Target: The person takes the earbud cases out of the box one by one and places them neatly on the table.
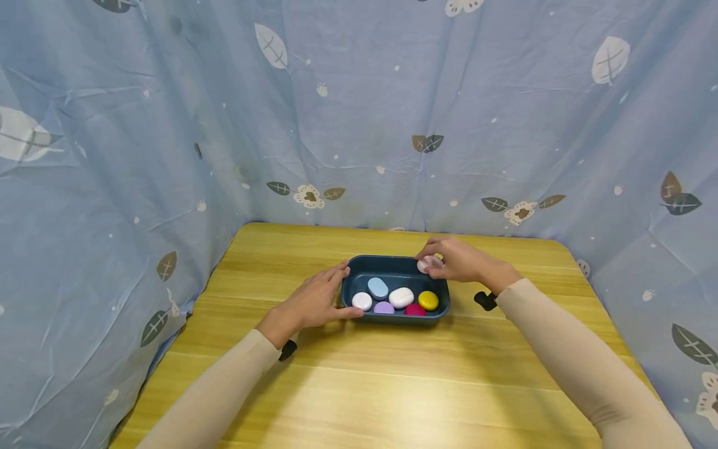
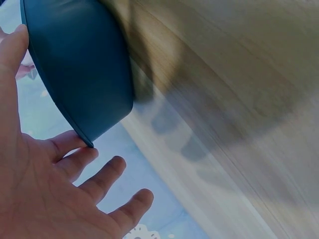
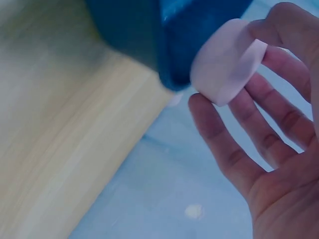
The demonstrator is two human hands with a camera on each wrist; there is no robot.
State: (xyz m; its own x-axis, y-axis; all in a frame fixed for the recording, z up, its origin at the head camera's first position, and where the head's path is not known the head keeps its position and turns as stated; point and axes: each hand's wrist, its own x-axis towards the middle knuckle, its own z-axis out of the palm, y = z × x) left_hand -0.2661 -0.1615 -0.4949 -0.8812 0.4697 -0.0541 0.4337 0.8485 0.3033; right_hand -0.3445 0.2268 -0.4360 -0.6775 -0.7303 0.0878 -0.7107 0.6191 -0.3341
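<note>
A dark blue rectangular tub (image 1: 387, 318) with rounded corners stands on the table. Spread along its left end, my left hand (image 1: 314, 298) touches the rim with the thumb at the front and fingertips farther back; the left wrist view shows the fingers fairly straight. Between thumb and fingers, my right hand (image 1: 462, 260) pinches a pale pink rounded bar (image 3: 227, 62), soap-like in look, at the tub's back right corner. Inside the tub lie a light blue oval bar (image 1: 378, 288), a white grooved one (image 1: 401, 297), a yellow one (image 1: 429, 300) and others in white, lilac and red.
The wooden table (image 1: 381, 386) carries the tub near its far half. Blue curtain cloth (image 1: 359, 112) with a leaf and flower print hangs behind the table and on both sides. Small black wrist mounts (image 1: 485, 301) stick out below the wrists.
</note>
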